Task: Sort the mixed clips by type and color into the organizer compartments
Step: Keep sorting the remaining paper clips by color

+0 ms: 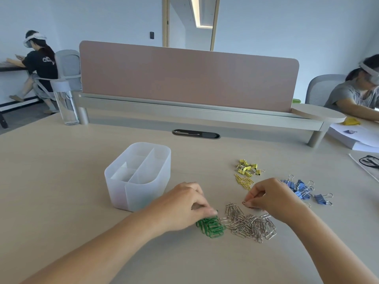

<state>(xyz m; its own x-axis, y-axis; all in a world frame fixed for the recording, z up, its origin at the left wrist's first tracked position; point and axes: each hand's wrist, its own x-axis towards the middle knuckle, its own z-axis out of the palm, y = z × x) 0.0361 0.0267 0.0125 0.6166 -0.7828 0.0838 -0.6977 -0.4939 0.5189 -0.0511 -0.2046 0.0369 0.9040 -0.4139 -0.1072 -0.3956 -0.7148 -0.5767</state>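
Bright, even, cool light fills the frame; a ceiling light strip (197, 12) at top centre glows blown out. Shadows on the desk (61, 181) are faint and soft. Wide-angle distortion bows the desk's edges and stretches the forearms (92, 249) at the lower corners. The left hand (184, 203) smears with motion blur at its fingertips, gripping the green clips (211, 227); the red clip (244, 202) pinched by the right hand (272, 198) is barely resolved.

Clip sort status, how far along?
Grouped on the table: green paper clips, silver paper clips, yellow paper clips, yellow binder clips, blue binder clips. In hand: left hand grips the greens; right hand pinches a red paper clip. Left: all piles into the organizer.
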